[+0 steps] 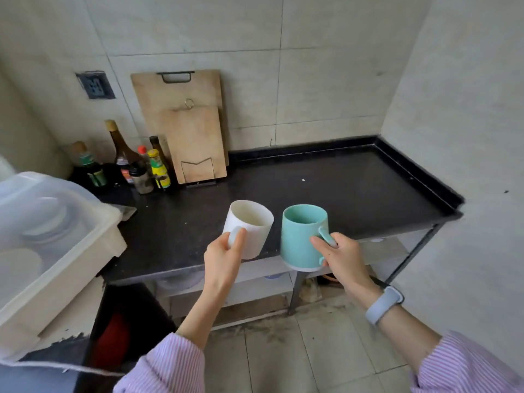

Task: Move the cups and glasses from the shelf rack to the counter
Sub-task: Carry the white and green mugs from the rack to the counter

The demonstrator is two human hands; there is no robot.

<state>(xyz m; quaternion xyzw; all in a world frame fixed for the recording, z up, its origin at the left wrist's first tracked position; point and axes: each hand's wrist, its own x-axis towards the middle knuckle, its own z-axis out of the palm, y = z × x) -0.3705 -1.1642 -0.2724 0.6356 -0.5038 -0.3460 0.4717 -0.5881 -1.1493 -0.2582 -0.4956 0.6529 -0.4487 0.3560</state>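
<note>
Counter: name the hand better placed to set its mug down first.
Probably left. The left hand holds the white mug over the counter, while the teal mug in the right hand overhangs the front edge.

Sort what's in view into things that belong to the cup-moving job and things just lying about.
Job: white mug in left hand; teal mug in right hand; black counter.

Lying about: cutting boards, sauce bottles, plastic dish bin, wall socket.
</note>
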